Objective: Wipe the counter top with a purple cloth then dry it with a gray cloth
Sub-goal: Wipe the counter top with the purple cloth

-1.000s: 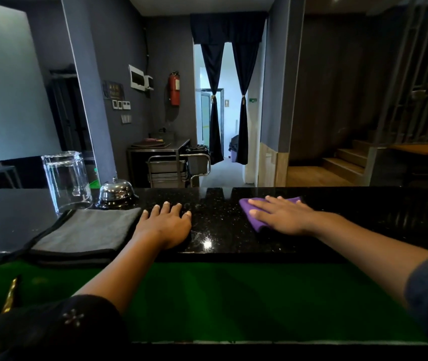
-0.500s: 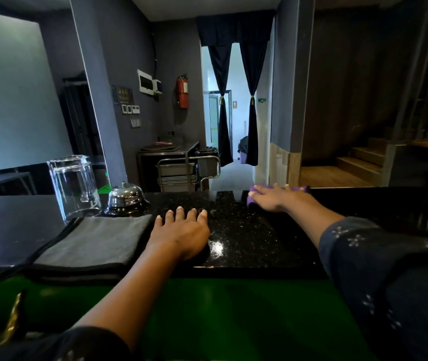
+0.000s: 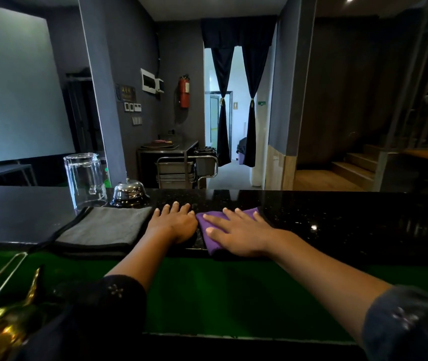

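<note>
The purple cloth is pressed flat on the black surface under the spread right hand. The gray cloth, folded, lies just left of the flat, empty left hand, the nearer hand for drying.

Both arms reach forward, left hand and right hand lying flat, fingers spread.
</note>
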A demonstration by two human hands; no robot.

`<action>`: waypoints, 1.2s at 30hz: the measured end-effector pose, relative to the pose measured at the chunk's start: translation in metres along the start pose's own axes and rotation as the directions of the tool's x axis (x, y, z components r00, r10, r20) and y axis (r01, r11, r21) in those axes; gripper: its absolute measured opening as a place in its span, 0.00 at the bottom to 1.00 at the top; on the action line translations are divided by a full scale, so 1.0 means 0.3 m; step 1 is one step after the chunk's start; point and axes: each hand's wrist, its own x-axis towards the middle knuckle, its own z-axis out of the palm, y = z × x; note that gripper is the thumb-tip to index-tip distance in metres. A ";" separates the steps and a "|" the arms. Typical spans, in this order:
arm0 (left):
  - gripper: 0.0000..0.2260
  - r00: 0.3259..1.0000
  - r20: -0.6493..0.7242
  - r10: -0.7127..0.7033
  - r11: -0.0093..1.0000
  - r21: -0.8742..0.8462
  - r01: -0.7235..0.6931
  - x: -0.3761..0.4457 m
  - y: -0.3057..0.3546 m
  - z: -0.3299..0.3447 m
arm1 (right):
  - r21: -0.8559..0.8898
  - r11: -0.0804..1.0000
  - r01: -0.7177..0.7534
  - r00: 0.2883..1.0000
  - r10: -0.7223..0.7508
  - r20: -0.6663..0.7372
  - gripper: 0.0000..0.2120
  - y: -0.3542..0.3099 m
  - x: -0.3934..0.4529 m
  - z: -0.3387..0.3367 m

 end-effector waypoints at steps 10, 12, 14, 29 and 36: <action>0.24 1.000 -0.014 -0.015 1.000 -0.003 0.015 0.006 0.010 0.005 | 0.057 0.995 -0.084 0.996 0.085 -0.014 0.27 -0.005 0.052 -0.012; 0.24 1.000 -0.013 -0.011 1.000 -0.002 0.011 0.010 0.007 0.002 | 0.059 0.992 -0.109 0.994 0.110 -0.013 0.28 -0.017 0.075 -0.020; 0.24 1.000 -0.012 -0.002 1.000 -0.002 0.002 0.012 0.001 0.000 | 0.056 0.993 -0.105 0.994 0.106 -0.013 0.29 -0.018 0.084 -0.024; 0.24 0.999 -0.030 0.032 0.999 -0.021 -0.033 0.013 -0.017 0.009 | 0.044 0.875 -0.482 0.873 0.484 -0.059 0.29 0.451 -0.139 -0.067; 0.25 0.999 -0.035 0.034 0.999 -0.032 -0.035 0.020 -0.011 0.016 | 0.061 0.841 -0.538 0.840 0.541 -0.047 0.29 0.364 -0.151 -0.063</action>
